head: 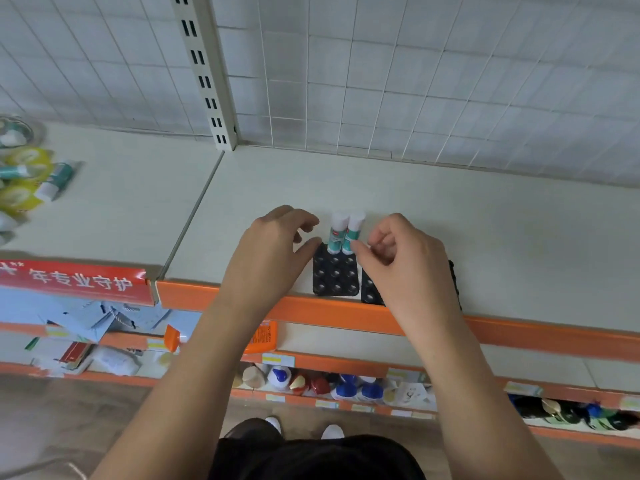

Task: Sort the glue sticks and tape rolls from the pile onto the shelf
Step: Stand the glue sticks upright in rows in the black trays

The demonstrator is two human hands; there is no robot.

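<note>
Two glue sticks (344, 233), white-capped with teal labels, stand upright side by side in the far row of a black socket tray (335, 277) on the shelf (450, 216). My left hand (273, 251) hovers just left of them, fingers curled and apart, holding nothing. My right hand (405, 261) is just right of them, thumb and forefinger pinched near the right stick's base; whether they touch it I cannot tell. A second black tray (370, 289) lies mostly hidden under my right hand. The pile of glue sticks and yellow tape rolls (27, 178) lies at the far left.
A wire grid back panel (415, 81) and a slotted upright post (204, 71) rise behind the shelf. An orange front rail (519, 330) edges it. Lower shelves hold bottles (346, 386), packets and a red banner (72, 282). My shoes (301, 427) show on the floor.
</note>
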